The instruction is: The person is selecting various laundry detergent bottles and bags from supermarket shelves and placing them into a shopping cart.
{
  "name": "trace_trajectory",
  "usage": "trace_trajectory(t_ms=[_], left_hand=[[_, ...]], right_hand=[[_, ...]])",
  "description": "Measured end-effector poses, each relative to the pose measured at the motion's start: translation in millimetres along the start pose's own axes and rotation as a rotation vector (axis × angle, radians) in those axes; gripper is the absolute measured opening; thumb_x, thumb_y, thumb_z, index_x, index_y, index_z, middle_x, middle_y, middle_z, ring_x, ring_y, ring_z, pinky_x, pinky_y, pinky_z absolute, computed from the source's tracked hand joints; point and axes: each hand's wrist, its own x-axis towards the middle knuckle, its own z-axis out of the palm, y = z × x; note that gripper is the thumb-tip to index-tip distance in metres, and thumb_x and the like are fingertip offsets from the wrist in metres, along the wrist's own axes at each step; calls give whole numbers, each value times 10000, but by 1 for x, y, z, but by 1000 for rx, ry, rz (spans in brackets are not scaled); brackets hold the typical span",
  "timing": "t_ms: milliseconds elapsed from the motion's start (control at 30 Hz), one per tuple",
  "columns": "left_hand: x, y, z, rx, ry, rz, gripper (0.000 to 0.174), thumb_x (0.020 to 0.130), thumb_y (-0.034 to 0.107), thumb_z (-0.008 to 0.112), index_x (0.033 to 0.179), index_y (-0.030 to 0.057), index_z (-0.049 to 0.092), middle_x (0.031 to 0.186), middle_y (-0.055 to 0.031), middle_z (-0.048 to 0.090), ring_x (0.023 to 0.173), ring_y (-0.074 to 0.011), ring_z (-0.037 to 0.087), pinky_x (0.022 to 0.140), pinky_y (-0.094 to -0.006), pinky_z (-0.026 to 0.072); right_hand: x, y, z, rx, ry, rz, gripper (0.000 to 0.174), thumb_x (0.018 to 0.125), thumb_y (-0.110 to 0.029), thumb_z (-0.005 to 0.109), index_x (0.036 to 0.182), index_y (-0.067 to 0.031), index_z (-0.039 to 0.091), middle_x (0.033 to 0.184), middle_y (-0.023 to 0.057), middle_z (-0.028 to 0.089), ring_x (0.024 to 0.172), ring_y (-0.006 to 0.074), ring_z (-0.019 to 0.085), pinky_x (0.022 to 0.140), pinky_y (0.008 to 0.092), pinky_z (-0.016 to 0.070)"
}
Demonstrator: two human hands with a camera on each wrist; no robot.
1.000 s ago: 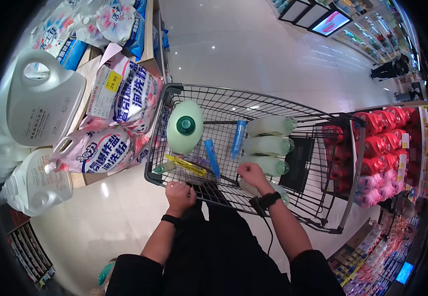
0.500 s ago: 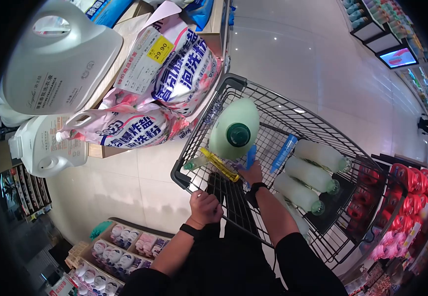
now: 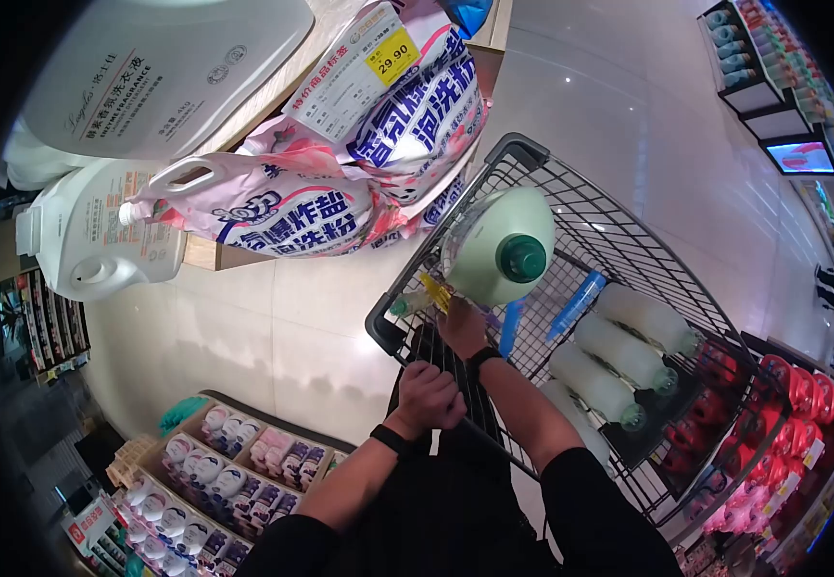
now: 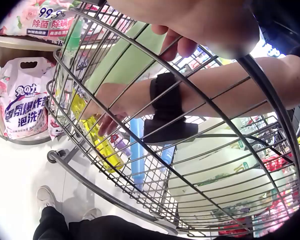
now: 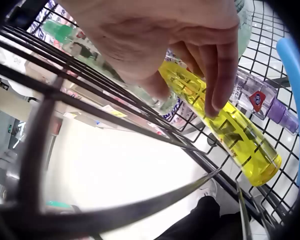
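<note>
Left hand point(image 3: 427, 395): grip closed round near edge of shopping cart point(image 3: 386, 334). Right hand point(image 3: 462, 327): grip partly closed, curled over yellow bottle point(image 5: 244, 144) at near left corner, beside pale-green jug point(image 3: 494, 240).

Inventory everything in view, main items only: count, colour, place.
shopping cart: 1, dark, central
large bottle: 1, pale green, in cart
yellow bottle: 1, yellow, in cart
purple-capped bottle: 1, clear, beside yellow bottle
green-capped bottle: 1, clear, cart corner
blue items: 2, blue, in cart
cloudy bottles: 4, pale green, in cart
jugs: at least 2, white, left
bags: at least 2, pink-white, left
red containers: many, red, right
wristbands: 2, black, one per wrist
left hand: 1, gripping cart rim
right hand: 1, gripping yellow bottle
</note>
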Motion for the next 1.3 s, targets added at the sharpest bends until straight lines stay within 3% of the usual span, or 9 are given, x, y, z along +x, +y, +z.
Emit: trace_trajectory(t_ms=[67,200,433,533,833,900,1133,1233,1300], left_hand=[[-1,0,-2,0,-2,1,163,615,176,614,521,120,493,582,-16,461,589,-180,487,703,-323,413],[-4,5,1,11,-36,2,164,618,197,620,535,120,502,597,-6,472,605,-179,508,713,-329,416],[-8,0,-5,9,-1,1,192,635,198,614,522,127,476,581,-15,443,598,-176,491,702,-324,415],[-9,-1,-5,21,13,13,189,638,196,615,524,127,481,586,-15,448,606,-174,494,708,-322,416],[-18,0,-10,-28,15,-5,167,632,174,613,533,115,492,589,-17,464,588,-189,491,688,-331,418],[-20,0,-12,-26,14,-6,171,630,174,615,531,113,490,586,-17,462,587,-186,491,688,-329,417],[-15,4,-15,-6,1,-4,197,647,163,625,518,113,485,582,-10,456,605,-172,502,715,-319,421],[-5,9,-24,-28,-106,-36,155,651,168,636,571,98,523,628,-34,483,654,-199,528,736,-336,429],[8,13,-33,-63,-170,-144,153,669,190,657,722,63,589,787,-70,581,759,-248,575,760,-372,450]], right_hand=[[11,5,13,-82,-152,188,438,769,-257,693,1131,-63,542,997,200,638,858,387,644,726,466,536],[9,30,10,-90,-143,26,673,723,-232,731,1315,-107,435,1052,209,632,910,398,637,770,484,526],[-5,25,-15,-49,-279,-62,626,658,-222,759,1228,-118,522,972,194,651,898,389,633,754,480,514],[-21,7,-43,-10,-300,-140,453,644,-209,747,1035,-87,554,955,179,654,841,389,643,727,471,521],[-33,-34,-45,322,160,-173,390,737,-77,651,1110,-77,535,1000,200,634,890,418,613,732,473,513],[-28,-41,-41,409,147,-178,351,760,-29,651,1099,-42,558,1031,205,641,925,396,632,786,410,527],[-24,-24,-30,483,62,-155,444,759,52,598,1185,-41,509,1147,212,603,989,361,631,811,377,529],[-25,-16,-31,601,26,-181,485,718,102,527,1176,-53,495,1126,229,573,992,419,589,835,388,495],[-28,-13,-35,967,-259,105,571,698,71,566,1247,-64,491,1176,224,553,1019,374,602,839,359,490]])
